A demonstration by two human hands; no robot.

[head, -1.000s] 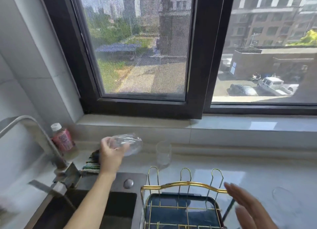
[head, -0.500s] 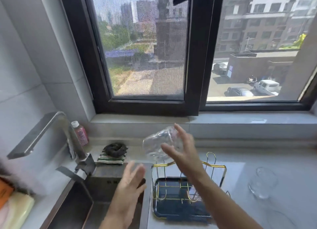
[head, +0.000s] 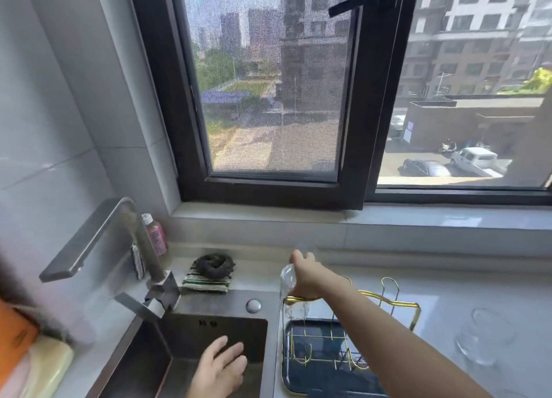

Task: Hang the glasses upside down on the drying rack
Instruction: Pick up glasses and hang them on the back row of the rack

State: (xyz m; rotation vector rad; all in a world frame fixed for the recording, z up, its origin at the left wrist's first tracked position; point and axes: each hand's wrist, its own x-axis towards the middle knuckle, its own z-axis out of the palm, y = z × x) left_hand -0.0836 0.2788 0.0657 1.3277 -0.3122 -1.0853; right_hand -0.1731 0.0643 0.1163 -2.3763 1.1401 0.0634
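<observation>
My right hand is closed around a clear glass, centre of the frame, at the far left corner of the drying rack. The glass is tilted, mouth downward, its lower part at the rack's gold top rail; whether it sits on a prong I cannot tell. The rack is gold wire over a dark blue tray, on the worktop just right of the sink.

My left hand is open, fingers spread, empty, low in the frame over the sink basin.

More clear glasses lie on the worktop at the right edge, well apart from the rack. A steel tap stands at left, a pink bottle behind it. A dark scourer rests on a striped cloth behind the sink.
</observation>
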